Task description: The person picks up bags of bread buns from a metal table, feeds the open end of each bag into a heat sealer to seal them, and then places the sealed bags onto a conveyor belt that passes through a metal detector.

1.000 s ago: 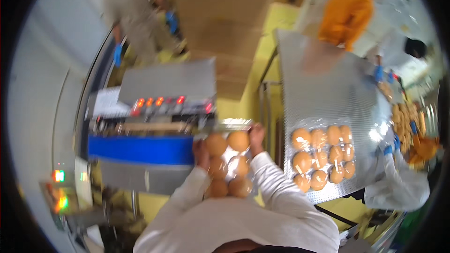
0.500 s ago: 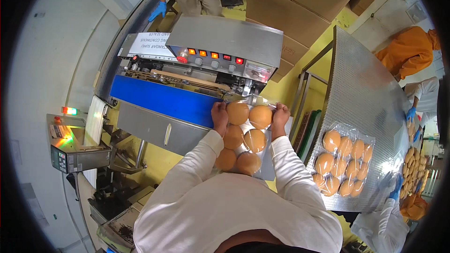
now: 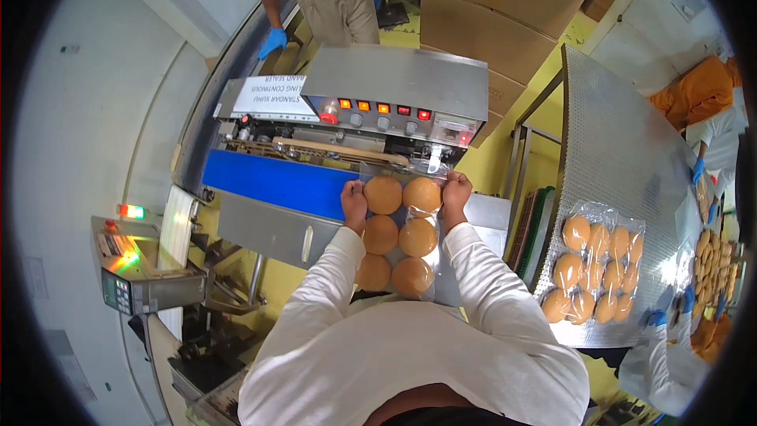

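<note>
Between my two hands is a clear plastic bag of round brown buns [image 3: 417,237], several of them in two columns. My left hand [image 3: 354,205] is closed on the bag's upper left corner, over the edge of the blue conveyor belt [image 3: 276,185]. Closed on the upper right corner is my right hand [image 3: 456,199]. The bag's top edge lies against the front of a metal band sealer [image 3: 394,83], near its right end. Whether the edge is inside the sealing band I cannot tell. The bag's lower end is close to my body.
To the right, a textured metal table [image 3: 623,142] bears more bagged buns [image 3: 595,268]. Co-workers with blue gloves stand along its far side and behind the sealer. Cardboard boxes [image 3: 489,20] are stacked at the back. A machine with a control panel [image 3: 146,268] stands at left.
Both hands have shifted the bag of buns left relative to the sealer. The bag hangs straighter now, its top edge closer along the sealer's front. The whole view has shifted slightly.
</note>
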Demonstrator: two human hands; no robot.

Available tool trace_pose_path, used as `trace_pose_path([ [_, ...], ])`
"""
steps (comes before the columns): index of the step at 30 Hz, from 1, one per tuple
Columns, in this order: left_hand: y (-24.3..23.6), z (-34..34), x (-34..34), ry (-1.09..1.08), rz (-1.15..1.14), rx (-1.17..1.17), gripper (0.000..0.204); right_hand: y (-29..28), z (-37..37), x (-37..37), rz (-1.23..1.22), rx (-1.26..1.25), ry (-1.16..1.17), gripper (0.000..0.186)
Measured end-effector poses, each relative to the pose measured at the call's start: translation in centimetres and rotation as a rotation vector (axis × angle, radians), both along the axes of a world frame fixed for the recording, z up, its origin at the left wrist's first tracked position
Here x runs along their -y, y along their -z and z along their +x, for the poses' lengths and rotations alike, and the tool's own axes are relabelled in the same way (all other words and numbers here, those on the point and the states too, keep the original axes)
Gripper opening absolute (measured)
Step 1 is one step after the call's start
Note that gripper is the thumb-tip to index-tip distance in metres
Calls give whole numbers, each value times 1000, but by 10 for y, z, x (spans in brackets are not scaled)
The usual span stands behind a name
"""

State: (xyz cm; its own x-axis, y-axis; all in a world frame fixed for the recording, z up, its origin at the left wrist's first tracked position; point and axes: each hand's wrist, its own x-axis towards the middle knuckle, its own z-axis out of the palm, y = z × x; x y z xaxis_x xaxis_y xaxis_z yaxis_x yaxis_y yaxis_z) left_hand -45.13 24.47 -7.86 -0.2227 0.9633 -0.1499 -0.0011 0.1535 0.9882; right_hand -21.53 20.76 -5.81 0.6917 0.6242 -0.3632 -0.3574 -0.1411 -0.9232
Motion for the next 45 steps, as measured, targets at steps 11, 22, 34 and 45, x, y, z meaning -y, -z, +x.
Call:
trace_pose_path([
  [11, -61, -92, 70, 252, 57, -567, 62, 6, -126, 76, 69, 193, -135, 39],
  [22, -50, -206, 12, 623, -261, -23, 30, 33, -226, 145, -130, 309, -101, 24],
  [34, -80, -283, -24, 661, -419, 484, 31, 3, -229, 140, -215, 398, -46, 20],
  [45, -82, -347, -57, 586, -426, 292, 25, 6, -227, 142, -170, 366, -34, 17],
])
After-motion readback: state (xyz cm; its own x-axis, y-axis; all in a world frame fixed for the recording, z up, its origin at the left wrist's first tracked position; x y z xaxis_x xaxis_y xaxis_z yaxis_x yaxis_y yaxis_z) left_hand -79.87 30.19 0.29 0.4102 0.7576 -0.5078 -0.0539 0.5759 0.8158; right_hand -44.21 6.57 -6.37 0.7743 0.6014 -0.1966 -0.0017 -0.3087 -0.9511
